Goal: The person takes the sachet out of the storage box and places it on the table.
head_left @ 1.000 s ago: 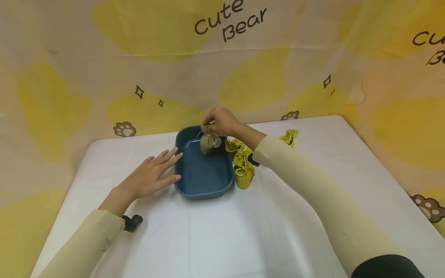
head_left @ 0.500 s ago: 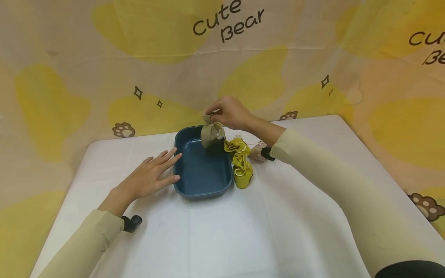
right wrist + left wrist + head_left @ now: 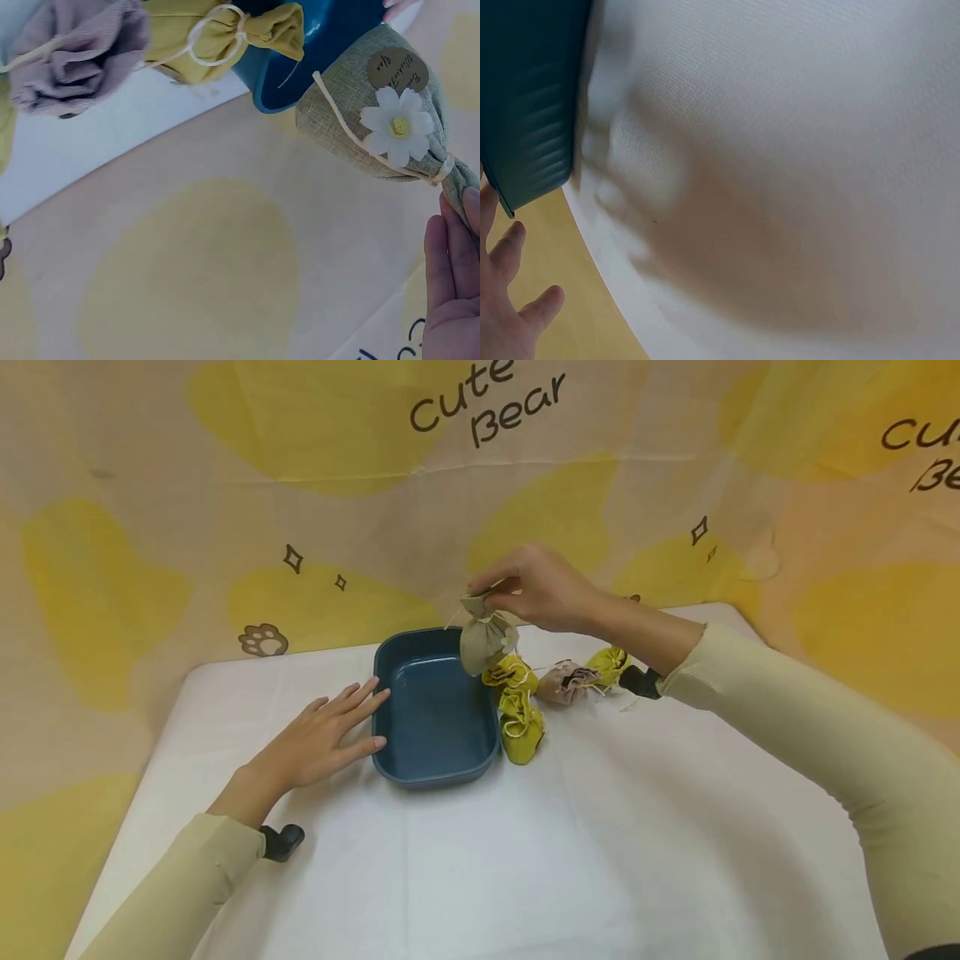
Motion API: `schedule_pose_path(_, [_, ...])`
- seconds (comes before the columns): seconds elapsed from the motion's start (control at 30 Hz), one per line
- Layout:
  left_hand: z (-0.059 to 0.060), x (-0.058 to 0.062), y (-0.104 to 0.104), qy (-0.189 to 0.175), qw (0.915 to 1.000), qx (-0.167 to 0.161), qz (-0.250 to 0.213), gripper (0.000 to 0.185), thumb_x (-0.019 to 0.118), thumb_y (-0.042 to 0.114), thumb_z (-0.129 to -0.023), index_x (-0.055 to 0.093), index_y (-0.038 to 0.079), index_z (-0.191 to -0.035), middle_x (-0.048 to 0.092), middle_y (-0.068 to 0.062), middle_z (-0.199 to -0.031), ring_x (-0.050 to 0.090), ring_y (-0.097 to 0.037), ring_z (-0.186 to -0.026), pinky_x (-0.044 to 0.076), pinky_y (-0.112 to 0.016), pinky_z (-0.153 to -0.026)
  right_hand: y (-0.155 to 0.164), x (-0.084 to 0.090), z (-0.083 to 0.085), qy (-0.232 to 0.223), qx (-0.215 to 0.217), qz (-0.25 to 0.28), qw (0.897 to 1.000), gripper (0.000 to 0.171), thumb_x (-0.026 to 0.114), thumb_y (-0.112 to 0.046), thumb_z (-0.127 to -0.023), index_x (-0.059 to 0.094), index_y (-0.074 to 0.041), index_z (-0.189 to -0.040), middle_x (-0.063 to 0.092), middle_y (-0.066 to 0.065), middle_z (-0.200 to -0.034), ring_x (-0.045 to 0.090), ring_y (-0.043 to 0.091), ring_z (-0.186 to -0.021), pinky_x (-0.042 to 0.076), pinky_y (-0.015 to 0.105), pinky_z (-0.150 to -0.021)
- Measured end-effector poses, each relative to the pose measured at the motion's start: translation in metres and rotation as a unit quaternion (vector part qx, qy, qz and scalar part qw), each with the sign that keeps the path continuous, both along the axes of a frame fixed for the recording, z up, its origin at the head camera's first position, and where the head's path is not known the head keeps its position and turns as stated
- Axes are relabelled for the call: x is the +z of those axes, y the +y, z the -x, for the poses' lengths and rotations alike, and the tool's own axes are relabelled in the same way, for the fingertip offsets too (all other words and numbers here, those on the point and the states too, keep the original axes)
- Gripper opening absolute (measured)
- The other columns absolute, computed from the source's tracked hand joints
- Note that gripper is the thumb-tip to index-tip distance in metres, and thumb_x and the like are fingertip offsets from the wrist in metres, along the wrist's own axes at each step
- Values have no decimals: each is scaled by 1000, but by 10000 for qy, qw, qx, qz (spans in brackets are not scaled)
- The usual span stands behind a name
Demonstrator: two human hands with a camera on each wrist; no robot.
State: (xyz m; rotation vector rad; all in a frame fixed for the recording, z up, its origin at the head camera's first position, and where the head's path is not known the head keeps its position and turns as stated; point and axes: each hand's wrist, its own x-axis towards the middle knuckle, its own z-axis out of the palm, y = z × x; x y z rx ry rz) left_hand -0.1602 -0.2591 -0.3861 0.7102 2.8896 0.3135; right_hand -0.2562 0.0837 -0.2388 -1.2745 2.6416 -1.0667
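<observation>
My right hand (image 3: 543, 589) pinches the gathered neck of a greenish-beige drawstring pouch (image 3: 483, 642), which hangs over the right rim of a blue rectangular basin (image 3: 435, 727). In the right wrist view the pouch (image 3: 375, 112) shows a white flower, a small brown label and a cord. My left hand (image 3: 326, 739) has its fingers spread and straight, fingertips right at the basin's left rim. Nothing lies in the visible part of the basin. Beside its right wall are two yellow drawstring pouches, one farther back (image 3: 510, 672) and one nearer (image 3: 522, 735).
Farther right lie a pinkish drawstring pouch (image 3: 566, 683) and another yellow pouch (image 3: 609, 664), partly behind the right wrist's black camera (image 3: 640, 682). A white cloth (image 3: 465, 868) covers the table. Behind it rises a printed yellow curtain (image 3: 360, 510).
My right hand has lifted the beige pouch up from inside the basin and moved it right, toward the rim. The pinkish pouch has come into sight. My left hand has stayed in place.
</observation>
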Motion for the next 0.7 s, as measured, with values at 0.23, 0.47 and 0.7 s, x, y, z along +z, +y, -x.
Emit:
schedule_pose_path(0.23, [-1, 2, 2, 35, 10000, -25, -36, 74, 45, 60, -99, 22, 24, -160, 13, -4, -167, 20, -41, -149, 18, -64, -116, 28, 5, -18, 56, -48, -67, 9999, 21, 74, 4, -86, 77, -1, -106, 74, 11, -111, 72, 23, -101, 57, 33, -88])
schedule_pose_path(0.47, [-1, 3, 3, 25, 10000, -17, 0, 75, 44, 61, -99, 22, 24, -160, 13, -4, -167, 20, -41, -149, 18, -65, -115, 50, 1, -36, 139, 236, -47, 9996, 24, 76, 6, -84, 77, -1, -107, 74, 9, -110, 71, 20, -103, 57, 29, -84])
schedule_pose_path(0.7, [-2, 2, 3, 41, 10000, -29, 20, 75, 44, 60, -99, 22, 24, -160, 13, -5, -167, 21, -42, -148, 18, -65, -115, 70, -5, -49, 243, 315, -30, 9992, 23, 75, 8, -83, 77, -1, -104, 75, 9, -108, 72, 22, -101, 58, 30, -82])
